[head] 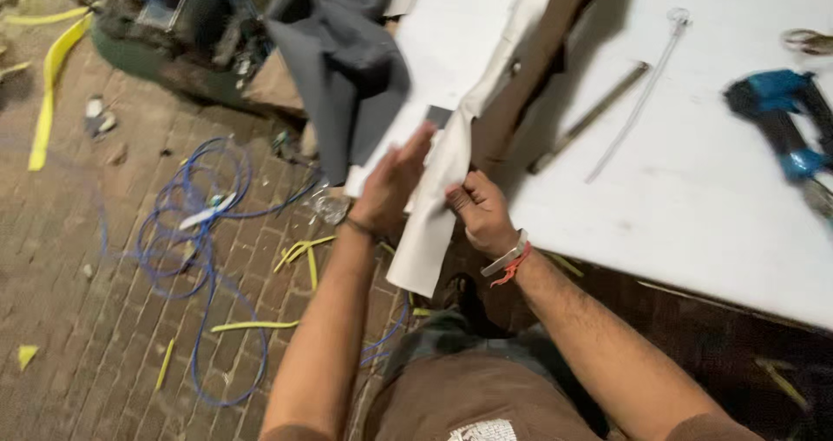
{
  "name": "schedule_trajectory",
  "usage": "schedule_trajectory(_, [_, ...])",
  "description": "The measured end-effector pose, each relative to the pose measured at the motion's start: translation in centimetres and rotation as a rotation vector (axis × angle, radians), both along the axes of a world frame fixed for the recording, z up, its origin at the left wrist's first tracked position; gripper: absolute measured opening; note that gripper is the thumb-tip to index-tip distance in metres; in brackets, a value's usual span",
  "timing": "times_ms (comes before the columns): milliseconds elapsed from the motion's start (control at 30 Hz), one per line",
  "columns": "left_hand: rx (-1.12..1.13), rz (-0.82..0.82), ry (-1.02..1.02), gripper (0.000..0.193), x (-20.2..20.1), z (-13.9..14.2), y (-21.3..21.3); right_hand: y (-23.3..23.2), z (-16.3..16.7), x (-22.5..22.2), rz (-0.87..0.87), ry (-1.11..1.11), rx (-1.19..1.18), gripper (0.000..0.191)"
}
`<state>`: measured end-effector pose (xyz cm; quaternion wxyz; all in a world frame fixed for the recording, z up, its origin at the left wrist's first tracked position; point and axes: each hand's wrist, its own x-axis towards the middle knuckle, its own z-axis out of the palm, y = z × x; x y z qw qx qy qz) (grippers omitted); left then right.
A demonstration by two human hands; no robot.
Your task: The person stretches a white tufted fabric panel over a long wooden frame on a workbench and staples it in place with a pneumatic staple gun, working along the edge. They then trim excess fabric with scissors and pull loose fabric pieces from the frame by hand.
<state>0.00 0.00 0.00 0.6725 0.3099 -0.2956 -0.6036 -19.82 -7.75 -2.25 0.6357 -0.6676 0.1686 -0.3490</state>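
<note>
2 hands on hanging white strip.

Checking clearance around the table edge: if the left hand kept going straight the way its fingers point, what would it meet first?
Probably the grey cloth hanging over the table edge, just beyond the left hand; depth is unclear.

hands 2 | white strip 1 | grey cloth 1 | blue tool 1
</note>
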Motion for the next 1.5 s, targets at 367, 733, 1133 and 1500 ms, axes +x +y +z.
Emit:
schedule_trajectory(367, [0.316,0.225,-0.779,0.077,-2.0,3.0,1.0,-1.2,0.4,4.5,0.150,-0.054,0.119,0.028])
schedule_trajectory(733, [0.433,0.357,-1.205,0.083,-5.4,5.8,1.0,-14.8,0.8,-11.2,-0.241,0.702,0.153,0.025])
schedule_trajectory(1133, [0.450,0.337,-1.109,0.085,-8.4,10.0,0.0,-34.1,1.4,-29.1,-0.628,1.390,-0.177,0.091])
schedule_trajectory(1500, [0.289,0.317,-1.247,0.093,-5.9,6.8,0.0,-11.6,8.3,-17.3,0.239,0.741,-0.128,0.036])
